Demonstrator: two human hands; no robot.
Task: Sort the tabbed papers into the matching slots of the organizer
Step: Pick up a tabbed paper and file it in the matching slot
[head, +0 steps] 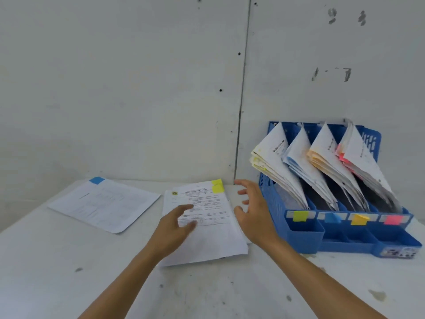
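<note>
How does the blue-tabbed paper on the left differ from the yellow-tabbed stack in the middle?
The blue-tabbed paper looks thin and lies apart from both hands; the yellow-tabbed stack is thicker, with the left hand over it and the right hand beside it. Both lie flat on the table, tabs at the far edge.

Plain office corner, white table (69, 261), bare scuffed wall (115, 88), blue desk organizer (305, 236) of tabbed papers (273, 166)

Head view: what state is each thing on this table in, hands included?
blue organizer, standing, all four slots holding leaning papers.
yellow-tabbed stack, flat on the table, not yet sorted.
blue-tabbed paper, flat on the table, left of the stack.
left hand, open, above the stack.
right hand, open, between stack and organizer.
</note>
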